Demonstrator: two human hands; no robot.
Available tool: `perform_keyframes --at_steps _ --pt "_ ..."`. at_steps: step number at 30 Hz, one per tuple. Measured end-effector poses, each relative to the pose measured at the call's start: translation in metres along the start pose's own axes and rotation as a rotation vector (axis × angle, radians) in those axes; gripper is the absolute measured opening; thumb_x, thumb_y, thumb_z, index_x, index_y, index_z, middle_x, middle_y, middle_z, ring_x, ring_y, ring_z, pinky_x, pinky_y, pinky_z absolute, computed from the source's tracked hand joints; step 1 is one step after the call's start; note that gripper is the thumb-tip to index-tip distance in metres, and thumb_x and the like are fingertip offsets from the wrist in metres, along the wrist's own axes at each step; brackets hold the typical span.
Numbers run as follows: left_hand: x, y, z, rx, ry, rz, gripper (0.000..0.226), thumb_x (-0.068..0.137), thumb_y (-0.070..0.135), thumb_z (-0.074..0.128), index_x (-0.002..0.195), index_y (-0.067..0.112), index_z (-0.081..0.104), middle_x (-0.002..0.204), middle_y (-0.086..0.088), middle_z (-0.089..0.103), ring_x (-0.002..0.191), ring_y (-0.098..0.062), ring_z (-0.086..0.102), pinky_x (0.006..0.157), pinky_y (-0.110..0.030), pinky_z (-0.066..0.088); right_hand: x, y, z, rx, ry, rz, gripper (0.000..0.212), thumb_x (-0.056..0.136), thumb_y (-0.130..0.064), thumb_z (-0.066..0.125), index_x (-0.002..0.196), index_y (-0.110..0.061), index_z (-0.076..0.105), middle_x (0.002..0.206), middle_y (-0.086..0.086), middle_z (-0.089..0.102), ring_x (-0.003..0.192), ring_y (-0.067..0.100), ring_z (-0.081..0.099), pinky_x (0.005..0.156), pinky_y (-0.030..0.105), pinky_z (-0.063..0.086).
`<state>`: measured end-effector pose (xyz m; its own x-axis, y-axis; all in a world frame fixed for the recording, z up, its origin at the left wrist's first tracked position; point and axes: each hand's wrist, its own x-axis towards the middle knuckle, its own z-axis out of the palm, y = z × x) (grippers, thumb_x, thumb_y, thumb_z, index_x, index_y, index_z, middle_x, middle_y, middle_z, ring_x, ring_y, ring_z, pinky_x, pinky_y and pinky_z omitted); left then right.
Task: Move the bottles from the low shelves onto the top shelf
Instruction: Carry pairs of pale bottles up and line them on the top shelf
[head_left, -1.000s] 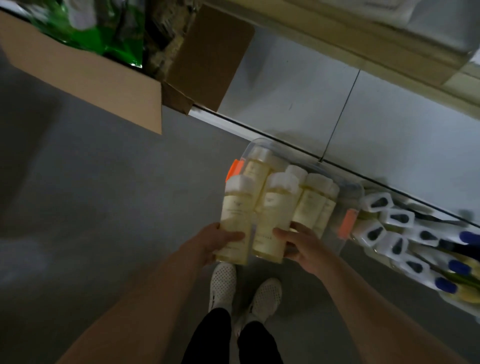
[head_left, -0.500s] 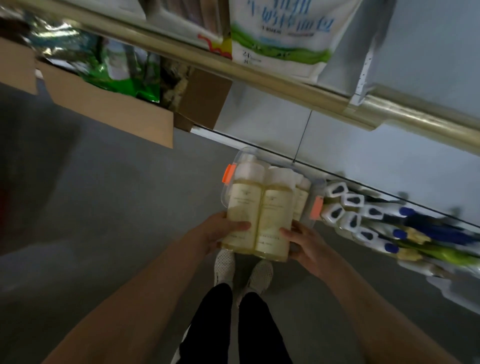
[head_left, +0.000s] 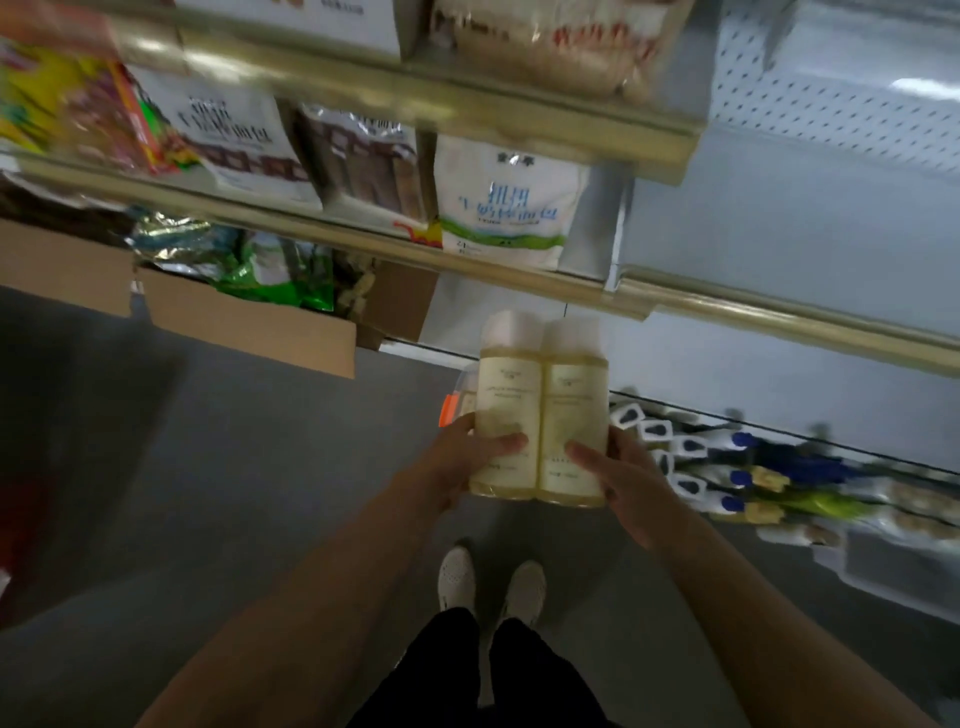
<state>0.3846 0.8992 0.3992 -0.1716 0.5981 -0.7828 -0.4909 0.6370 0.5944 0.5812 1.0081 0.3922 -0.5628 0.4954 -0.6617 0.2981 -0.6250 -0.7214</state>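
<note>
The person is carrying two pale bottles (head_left: 540, 410) upright, side by side, the left hand (head_left: 457, 465) and right hand (head_left: 631, 480) each gripping one. They are probably mid-lift; next, raising them clear of the shelf edge (head_left: 519, 275) above.

This is a shop aisle. Metal shelves (head_left: 467, 260) with gold-coloured front rails carry rows of packaged goods: printed bags (head_left: 506, 208) of food stand side by side facing out. Open cardboard boxes (head_left: 249, 327) of stock sit on a lower level, and spray bottles (head_left: 691, 467) lie in a row on the bottom shelf above a grey floor (head_left: 208, 467).
</note>
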Motion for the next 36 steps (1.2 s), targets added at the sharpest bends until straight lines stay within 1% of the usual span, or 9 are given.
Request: perform_keyframes --at_steps 4,6,10,13,18,24,29,32,36 --pt "-0.031 0.032 0.008 -0.001 -0.084 0.101 0.03 0.085 0.009 0.075 0.114 0.013 0.067 0.105 -0.008 0.076 0.084 -0.019 0.076 0.061 -0.028 0.06 -0.027 -0.039 0.009 -0.079 0.04 -0.103 0.052 0.082 -0.021 0.076 0.129 -0.009 0.06 0.12 0.014 0.073 0.108 0.031 0.073 0.09 0.052 0.06" --pt "-0.047 0.049 0.011 0.002 -0.131 0.149 0.036 0.085 0.01 0.075 0.119 0.009 0.066 0.105 -0.01 0.076 0.09 -0.025 0.076 0.064 -0.032 0.06 -0.04 -0.056 0.013 -0.074 0.071 -0.143 0.057 0.08 -0.023 0.079 0.131 -0.009 0.058 0.118 0.014 0.074 0.106 0.031 0.073 0.089 0.054 0.06" --pt "-0.072 0.09 0.018 0.037 -0.126 0.248 0.042 0.082 0.014 0.078 0.122 0.012 0.065 0.105 -0.008 0.077 0.092 -0.025 0.075 0.068 -0.034 0.06 -0.069 -0.093 0.025 -0.08 0.115 -0.26 0.059 0.076 -0.031 0.082 0.128 -0.016 0.058 0.119 0.009 0.073 0.106 0.026 0.073 0.084 0.045 0.062" --pt "-0.092 0.122 0.026 0.08 -0.144 0.332 0.041 0.083 0.014 0.078 0.122 0.015 0.065 0.106 -0.006 0.076 0.093 -0.022 0.074 0.069 -0.034 0.06 -0.088 -0.123 0.03 -0.057 0.101 -0.342 0.059 0.08 -0.031 0.083 0.132 -0.015 0.058 0.122 0.011 0.071 0.11 0.029 0.071 0.091 0.053 0.059" --pt "-0.124 0.175 0.034 0.194 -0.238 0.46 0.048 0.083 0.019 0.076 0.127 0.014 0.061 0.119 -0.012 0.07 0.108 -0.031 0.069 0.085 -0.044 0.06 -0.117 -0.171 0.033 -0.065 0.11 -0.515 0.049 0.086 -0.021 0.076 0.131 -0.011 0.06 0.122 0.012 0.072 0.112 0.033 0.07 0.093 0.058 0.057" --pt "-0.164 0.229 0.066 0.289 -0.266 0.616 0.031 0.088 0.016 0.071 0.118 0.02 0.064 0.109 -0.007 0.075 0.097 -0.026 0.073 0.077 -0.038 0.06 -0.151 -0.223 0.035 -0.088 0.199 -0.687 0.056 0.082 -0.022 0.078 0.134 -0.014 0.059 0.121 0.008 0.073 0.11 0.029 0.072 0.089 0.051 0.06" --pt "-0.195 0.268 0.102 0.269 -0.279 0.738 0.036 0.086 0.018 0.074 0.121 0.02 0.066 0.107 -0.001 0.077 0.099 -0.023 0.074 0.087 -0.044 0.057 -0.182 -0.275 0.025 -0.057 0.285 -0.804 0.055 0.083 -0.013 0.08 0.134 -0.015 0.059 0.118 0.005 0.075 0.103 0.025 0.074 0.086 0.049 0.062" --pt "-0.213 0.293 0.124 0.174 -0.265 0.813 0.037 0.082 0.013 0.077 0.117 0.019 0.069 0.103 -0.001 0.078 0.092 -0.019 0.075 0.072 -0.037 0.06 -0.205 -0.31 0.019 -0.063 0.294 -0.87 0.07 0.073 -0.021 0.089 0.135 -0.017 0.058 0.119 0.002 0.074 0.105 0.023 0.074 0.09 0.047 0.061" --pt "-0.245 0.33 0.15 0.168 -0.279 0.889 0.061 0.061 0.028 0.089 0.118 0.029 0.068 0.109 0.001 0.077 0.107 -0.027 0.07 0.094 -0.054 0.053 -0.239 -0.368 0.007 -0.114 0.276 -0.971 0.077 0.064 -0.024 0.093 0.132 -0.016 0.058 0.117 0.001 0.075 0.105 0.022 0.074 0.092 0.047 0.06"
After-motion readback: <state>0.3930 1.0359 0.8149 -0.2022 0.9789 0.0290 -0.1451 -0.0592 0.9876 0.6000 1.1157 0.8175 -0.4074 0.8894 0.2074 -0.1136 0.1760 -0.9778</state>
